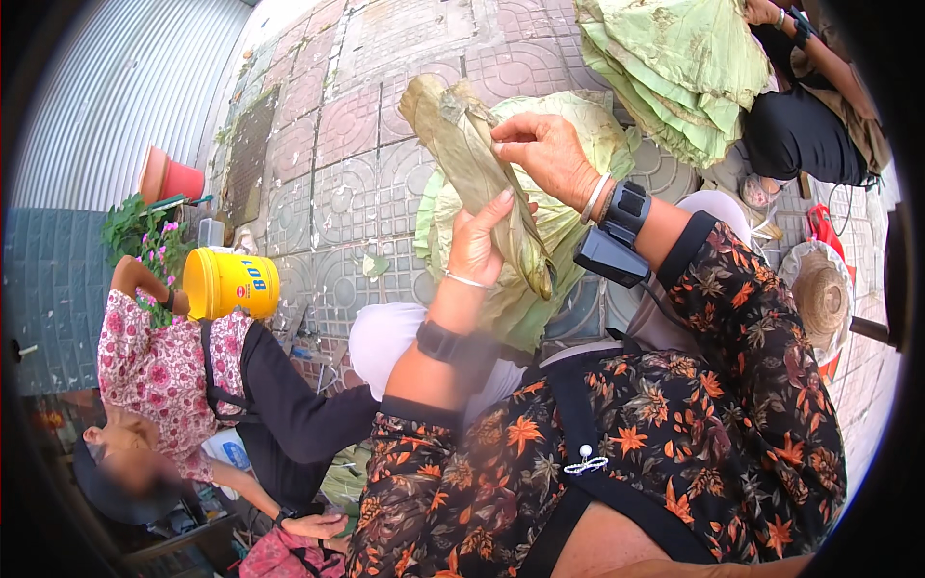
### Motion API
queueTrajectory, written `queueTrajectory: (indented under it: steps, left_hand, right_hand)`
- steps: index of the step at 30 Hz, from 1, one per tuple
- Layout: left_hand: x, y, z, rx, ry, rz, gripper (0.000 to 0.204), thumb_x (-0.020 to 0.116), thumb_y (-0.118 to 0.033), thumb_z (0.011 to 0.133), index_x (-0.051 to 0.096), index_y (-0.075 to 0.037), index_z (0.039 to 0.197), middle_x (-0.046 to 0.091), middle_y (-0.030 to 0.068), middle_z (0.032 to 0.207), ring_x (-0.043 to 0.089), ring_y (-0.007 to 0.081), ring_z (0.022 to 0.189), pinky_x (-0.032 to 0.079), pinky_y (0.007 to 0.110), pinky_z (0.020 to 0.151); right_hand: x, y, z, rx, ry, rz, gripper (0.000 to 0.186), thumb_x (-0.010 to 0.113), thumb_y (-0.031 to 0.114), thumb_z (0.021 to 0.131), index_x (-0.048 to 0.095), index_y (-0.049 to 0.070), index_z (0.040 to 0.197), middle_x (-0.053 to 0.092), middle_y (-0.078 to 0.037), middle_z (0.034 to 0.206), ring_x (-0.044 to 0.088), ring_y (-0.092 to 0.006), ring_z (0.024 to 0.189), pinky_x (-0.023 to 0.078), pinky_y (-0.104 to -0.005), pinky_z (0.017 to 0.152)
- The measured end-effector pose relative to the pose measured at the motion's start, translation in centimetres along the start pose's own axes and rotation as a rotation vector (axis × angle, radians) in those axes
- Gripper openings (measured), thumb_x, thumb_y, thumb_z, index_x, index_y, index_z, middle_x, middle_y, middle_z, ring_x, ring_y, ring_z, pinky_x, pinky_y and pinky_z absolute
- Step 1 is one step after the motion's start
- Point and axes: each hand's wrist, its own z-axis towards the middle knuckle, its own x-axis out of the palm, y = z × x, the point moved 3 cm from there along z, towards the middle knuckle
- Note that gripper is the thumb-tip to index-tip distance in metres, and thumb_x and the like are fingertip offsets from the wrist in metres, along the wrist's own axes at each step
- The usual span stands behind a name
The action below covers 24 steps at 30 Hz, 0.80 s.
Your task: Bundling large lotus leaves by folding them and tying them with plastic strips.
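Note:
My left hand (477, 246) is closed round a long folded bundle of dried, brownish-green leaves (448, 130), which tilts with its upper end to the left. At the bundle's upper right edge my right hand (559, 159) pinches a leaf between thumb and fingers. Below both hands a spread of large pale green leaves (588, 207) lies on the paving in front of my knees, partly hidden by my arms and the bundle.
On the right, another person's hand (764, 12) touches a thick stack of green leaves (674, 77). A co-worker in a floral shirt (159, 371) sits at left, one arm beside a yellow bucket (236, 283). A red flowerpot (178, 180) stands farther back, a straw hat (819, 294) at right.

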Motion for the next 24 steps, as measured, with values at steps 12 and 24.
queueTrajectory:
  steps: [12,24]
  left_hand:
    - [0.6,0.2,0.0,0.003,0.013,0.034,0.044,0.066,-0.006,0.084,0.047,0.0,0.123,0.057,0.0082,0.109,0.061,0.0204,0.093,0.053,0.034,0.078]
    - [0.3,1.1,-0.2,0.087,-0.047,0.21,0.035,0.065,-0.006,0.084,0.052,-0.002,0.115,0.06,0.0073,0.1,0.062,0.0206,0.087,0.052,0.035,0.075]
  right_hand:
    - [0.1,-0.2,0.0,0.028,0.079,0.042,0.025,0.065,0.006,0.073,0.067,-0.001,0.097,0.066,-0.011,0.081,0.063,-0.0158,0.076,0.051,-0.0278,0.071]
    - [0.5,-0.5,0.1,0.061,0.365,0.223,0.027,0.071,0.01,0.077,0.065,0.0,0.102,0.063,-0.003,0.084,0.056,-0.0086,0.079,0.048,-0.0244,0.072]
